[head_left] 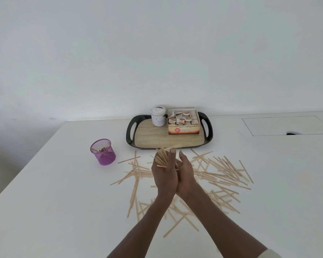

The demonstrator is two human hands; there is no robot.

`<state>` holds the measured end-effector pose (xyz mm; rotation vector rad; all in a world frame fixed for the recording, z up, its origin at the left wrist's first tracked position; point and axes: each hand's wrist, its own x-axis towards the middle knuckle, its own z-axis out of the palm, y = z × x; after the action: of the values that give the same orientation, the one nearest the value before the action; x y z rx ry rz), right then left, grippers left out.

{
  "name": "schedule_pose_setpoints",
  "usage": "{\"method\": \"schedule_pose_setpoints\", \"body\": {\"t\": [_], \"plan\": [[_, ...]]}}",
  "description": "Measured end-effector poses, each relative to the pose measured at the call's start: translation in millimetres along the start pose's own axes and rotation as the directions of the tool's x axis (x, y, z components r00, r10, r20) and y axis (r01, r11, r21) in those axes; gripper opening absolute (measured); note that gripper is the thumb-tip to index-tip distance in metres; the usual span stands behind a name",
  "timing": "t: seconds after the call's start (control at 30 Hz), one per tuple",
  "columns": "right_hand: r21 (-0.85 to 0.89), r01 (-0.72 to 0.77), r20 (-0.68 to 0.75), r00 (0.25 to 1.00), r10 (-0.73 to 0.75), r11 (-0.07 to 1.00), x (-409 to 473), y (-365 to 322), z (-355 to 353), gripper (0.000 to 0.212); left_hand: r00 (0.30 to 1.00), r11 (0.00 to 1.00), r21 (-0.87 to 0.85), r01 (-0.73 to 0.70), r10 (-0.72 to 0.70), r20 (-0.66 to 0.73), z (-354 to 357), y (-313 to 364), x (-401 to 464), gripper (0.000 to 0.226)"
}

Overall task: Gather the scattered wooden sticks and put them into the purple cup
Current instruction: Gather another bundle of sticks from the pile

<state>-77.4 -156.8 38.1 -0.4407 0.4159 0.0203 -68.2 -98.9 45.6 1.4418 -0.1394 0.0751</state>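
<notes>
left hand (163, 175) grips a bundle of wooden sticks (161, 158) above the surface (63, 202); right hand (185, 172) cups beside it, fingers loosely curled; scattered sticks (224, 174) lie beneath; purple cup (103, 152) stands well left, some sticks inside

Pale wooden sticks (223, 171), purple mesh cup (103, 152), matt table (63, 211)

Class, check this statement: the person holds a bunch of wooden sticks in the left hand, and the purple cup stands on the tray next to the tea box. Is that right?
Not quite. The head view shows the purple cup standing on the table, left of the tray, not on it. The rest holds: the left hand holds a bunch of wooden sticks, and the tea box is on the tray.
</notes>
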Motion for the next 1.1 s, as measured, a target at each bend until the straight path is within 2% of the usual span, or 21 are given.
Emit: {"method": "schedule_pose_setpoints", "body": {"t": [0.2,0.37,0.5,0.6,0.73,0.87,0.93,1.0,1.07,1.1], "plan": [[0.030,0.025,0.029,0.999,-0.026,0.999,1.4,-2.8,1.6,0.065,0.993,0.992,-0.057,0.117,-0.117,0.004,6.2,9.0,8.3,0.053],[0.025,0.021,0.033,0.999,-0.022,0.999,-0.1,-2.5,0.4,0.066,0.997,0.995,-0.068,0.072,-0.073,-0.015,8.3,12.4,12.5,0.060],[0.077,0.003,0.037,0.999,-0.006,0.997,0.1,-1.7,0.8,0.071,0.998,0.998,-0.017,0.053,-0.052,0.041,10.2,12.1,13.9,0.048],[0.047,0.018,0.052,0.998,-0.021,0.999,0.4,-4.8,6.8,0.067,0.993,0.997,0.006,0.083,-0.083,0.079,11.1,8.2,14.8,0.035],[0.032,0.034,0.074,0.997,-0.037,0.999,1.1,-3.0,12.3,0.057,0.984,0.993,0.017,0.119,-0.121,0.134,9.1,5.4,18.5,0.040],[-0.030,0.033,0.102,0.994,-0.030,0.999,1.2,-0.7,11.0,0.065,0.983,0.990,0.038,0.134,-0.138,0.122,4.6,2.4,18.3,0.044],[-0.114,0.036,0.106,0.994,-0.024,0.993,-0.7,-3.7,11.3,0.063,0.985,0.991,0.053,0.124,-0.129,0.112,2.1,1.4,18.6,0.038],[-0.295,0.131,0.092,0.990,-0.108,0.946,-1.2,-11.1,11.2,0.056,0.988,0.993,0.084,0.085,-0.095,0.122,-3.5,-0.3,20.0,0.030],[-0.531,0.288,0.102,0.955,-0.277,0.797,-0.7,-23.5,14.1,0.048,0.990,0.990,0.134,0.033,-0.050,0.129,-12.8,-3.1,22.8,0.024],[-0.655,0.355,0.155,0.927,-0.341,0.667,-1.6,-30.3,19.4,0.042,0.992,0.985,0.170,0.007,-0.028,0.122,-18.5,-5.8,25.1,0.025]]}}
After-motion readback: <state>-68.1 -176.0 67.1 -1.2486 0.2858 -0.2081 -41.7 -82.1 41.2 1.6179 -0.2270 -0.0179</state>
